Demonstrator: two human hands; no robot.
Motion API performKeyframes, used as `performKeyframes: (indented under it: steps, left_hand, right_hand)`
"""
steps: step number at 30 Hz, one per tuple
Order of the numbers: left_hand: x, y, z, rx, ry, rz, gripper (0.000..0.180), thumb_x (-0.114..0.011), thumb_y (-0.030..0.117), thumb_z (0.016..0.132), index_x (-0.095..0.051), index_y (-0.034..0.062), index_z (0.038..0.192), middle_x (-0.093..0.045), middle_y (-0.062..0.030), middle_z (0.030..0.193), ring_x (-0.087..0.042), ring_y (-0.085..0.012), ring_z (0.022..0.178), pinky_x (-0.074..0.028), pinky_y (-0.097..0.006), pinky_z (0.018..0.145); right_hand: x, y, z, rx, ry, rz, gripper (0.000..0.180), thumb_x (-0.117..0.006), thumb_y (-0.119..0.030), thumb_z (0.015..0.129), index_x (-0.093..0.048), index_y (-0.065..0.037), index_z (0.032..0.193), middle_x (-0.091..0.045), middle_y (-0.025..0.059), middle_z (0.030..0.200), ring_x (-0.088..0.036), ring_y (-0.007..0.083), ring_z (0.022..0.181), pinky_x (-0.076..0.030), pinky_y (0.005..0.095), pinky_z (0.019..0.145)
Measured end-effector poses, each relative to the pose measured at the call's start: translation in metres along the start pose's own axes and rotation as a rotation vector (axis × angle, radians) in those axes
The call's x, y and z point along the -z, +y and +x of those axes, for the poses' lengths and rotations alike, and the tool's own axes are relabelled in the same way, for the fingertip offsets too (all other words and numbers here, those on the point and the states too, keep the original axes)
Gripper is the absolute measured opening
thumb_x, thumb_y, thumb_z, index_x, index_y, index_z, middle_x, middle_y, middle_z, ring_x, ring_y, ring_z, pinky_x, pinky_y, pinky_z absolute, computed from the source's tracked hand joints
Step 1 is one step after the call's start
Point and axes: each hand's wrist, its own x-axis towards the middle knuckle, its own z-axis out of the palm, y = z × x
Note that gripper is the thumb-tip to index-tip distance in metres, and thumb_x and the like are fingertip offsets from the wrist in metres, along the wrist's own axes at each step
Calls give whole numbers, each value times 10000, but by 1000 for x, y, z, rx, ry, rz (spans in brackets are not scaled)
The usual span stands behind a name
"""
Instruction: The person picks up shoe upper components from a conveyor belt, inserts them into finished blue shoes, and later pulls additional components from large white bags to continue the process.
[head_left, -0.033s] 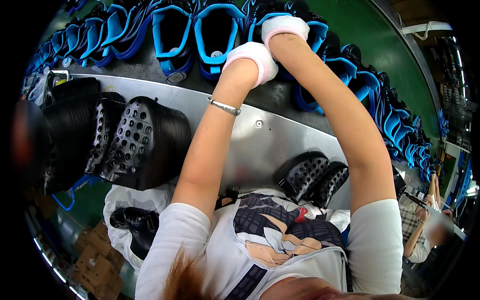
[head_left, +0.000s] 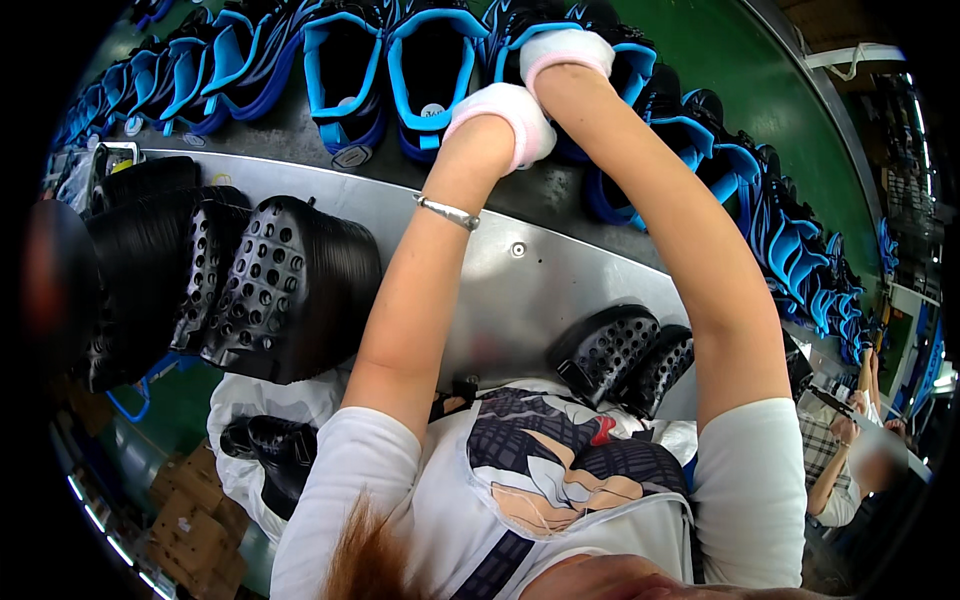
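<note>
Both my hands wear white knit gloves with pink cuffs, over a row of black sports shoes with bright blue linings. My left hand [head_left: 503, 115] is beside the heel of a shoe [head_left: 433, 110] and in front of another shoe [head_left: 508, 42]. Slightly farther off and to the right, my right hand [head_left: 568, 50] lies over that second shoe and close to the blue collar of a neighbouring shoe [head_left: 640, 65]. The gloves and wrists hide my fingers, so I cannot see what they grip. A silver bracelet [head_left: 447, 211] circles my left wrist.
The shoes stand on a dark belt [head_left: 560, 200] along a metal ledge [head_left: 520, 300]. Stacked black perforated shoe-shaped pieces [head_left: 270, 270] sit at left, and smaller ones [head_left: 610, 350] near my right arm. Cardboard boxes [head_left: 190, 530] are lower left. A person [head_left: 835, 450] works at far right.
</note>
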Motion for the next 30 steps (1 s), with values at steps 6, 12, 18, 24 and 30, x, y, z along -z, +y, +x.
performKeyframes:
  steps: [6,12,18,24,30]
  left_hand:
    - [15,4,0,85,-113,-66,344,-573,331,854,-696,12,888,-700,-149,735,-695,-268,633,-546,-346,620]
    - [22,5,-4,163,-139,-84,388,-605,336,824,-659,-33,933,-697,-167,774,-689,-269,607,-558,-337,607]
    - [27,-1,-5,155,-78,-119,360,-614,296,826,-670,-51,903,-690,-200,818,-710,-270,689,-560,-349,668]
    - [50,-11,-11,82,-2,-221,496,-691,376,837,-662,-83,1024,-596,-132,652,-565,-145,449,-422,-213,405]
    - [65,-8,-12,121,33,-271,513,-721,397,818,-652,-74,1010,-586,-135,655,-574,-170,453,-398,-217,385]
  right_hand:
    - [-11,-2,13,93,85,20,224,-693,-161,834,-750,-152,1051,-707,119,1113,-695,282,976,-552,430,796]
    - [-4,25,-15,358,148,103,404,-470,-410,947,-663,-104,1128,-691,147,988,-662,342,929,-527,410,830]
    - [-2,82,-126,223,113,585,378,-474,-378,937,-654,-50,995,-664,198,928,-634,374,900,-502,450,780]
    - [-81,151,-255,0,153,719,267,-567,-254,919,-633,-17,1023,-656,191,921,-646,332,854,-500,379,769]
    - [-106,152,-347,-285,67,887,297,-649,-240,847,-653,-19,1045,-675,148,906,-674,284,828,-521,355,751]
